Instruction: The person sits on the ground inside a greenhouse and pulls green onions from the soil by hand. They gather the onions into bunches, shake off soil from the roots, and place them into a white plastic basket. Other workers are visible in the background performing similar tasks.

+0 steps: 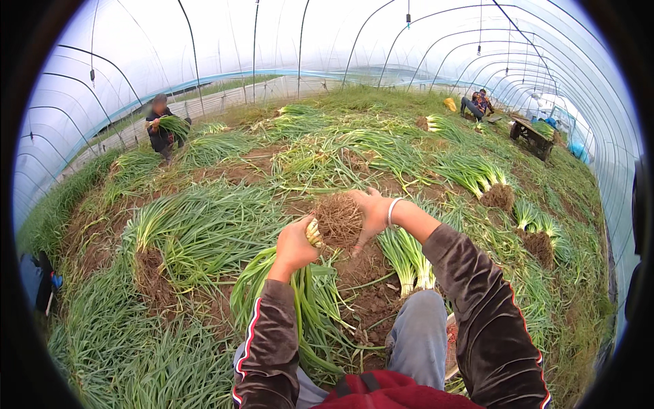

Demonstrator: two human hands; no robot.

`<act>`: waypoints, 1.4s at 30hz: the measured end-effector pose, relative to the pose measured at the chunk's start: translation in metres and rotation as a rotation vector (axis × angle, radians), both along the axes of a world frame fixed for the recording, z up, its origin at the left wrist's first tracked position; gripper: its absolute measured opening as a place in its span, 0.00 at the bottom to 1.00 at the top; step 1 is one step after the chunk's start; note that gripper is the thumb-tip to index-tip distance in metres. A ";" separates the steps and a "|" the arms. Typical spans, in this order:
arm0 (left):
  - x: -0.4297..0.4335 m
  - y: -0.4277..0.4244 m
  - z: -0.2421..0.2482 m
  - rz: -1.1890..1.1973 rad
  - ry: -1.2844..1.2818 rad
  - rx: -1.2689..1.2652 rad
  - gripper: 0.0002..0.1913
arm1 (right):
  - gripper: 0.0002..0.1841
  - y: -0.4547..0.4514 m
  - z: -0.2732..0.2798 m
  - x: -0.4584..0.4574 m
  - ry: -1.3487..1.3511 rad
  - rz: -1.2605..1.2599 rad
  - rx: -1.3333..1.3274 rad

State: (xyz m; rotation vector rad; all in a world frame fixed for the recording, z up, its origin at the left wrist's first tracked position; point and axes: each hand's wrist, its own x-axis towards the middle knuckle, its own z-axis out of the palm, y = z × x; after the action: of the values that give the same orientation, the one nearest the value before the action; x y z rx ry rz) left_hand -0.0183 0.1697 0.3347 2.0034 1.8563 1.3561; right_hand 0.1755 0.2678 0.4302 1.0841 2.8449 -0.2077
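Observation:
My left hand [295,247] grips the pale stem end of a bunch of leafy green plants, which look like leeks or green onions. The long leaves [305,307] hang down beside my left forearm. A dense brown root clump [338,220] points up and away from me. My right hand [372,210], with a pale bangle at the wrist, is against the right side of the roots, fingers spread. Beyond my knee lies another bunch with white stems [409,263], partly behind my right forearm.
Uprooted bunches [498,197] with roots lie on the soil around me, several to the left and right. One person [166,128] squats at the far left holding a bunch; another person [478,105] crouches far right near a cart [532,137]. Plastic tunnel walls enclose the plot.

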 end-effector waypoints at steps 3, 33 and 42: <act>0.001 0.011 -0.011 0.034 -0.065 -0.036 0.22 | 0.59 0.039 -0.047 0.013 -0.021 -0.044 -0.576; 0.013 0.008 -0.017 0.645 0.182 0.128 0.20 | 0.31 -0.038 -0.016 -0.039 0.982 -0.102 -0.853; 0.069 -0.018 -0.014 0.053 0.334 0.354 0.18 | 0.23 0.053 -0.051 0.014 0.346 -0.280 -1.227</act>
State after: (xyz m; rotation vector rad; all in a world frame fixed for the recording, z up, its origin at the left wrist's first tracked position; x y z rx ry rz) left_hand 0.0505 0.1513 0.3210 2.5064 1.9166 1.5345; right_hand 0.1890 0.3212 0.3791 1.0975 1.9811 -1.9400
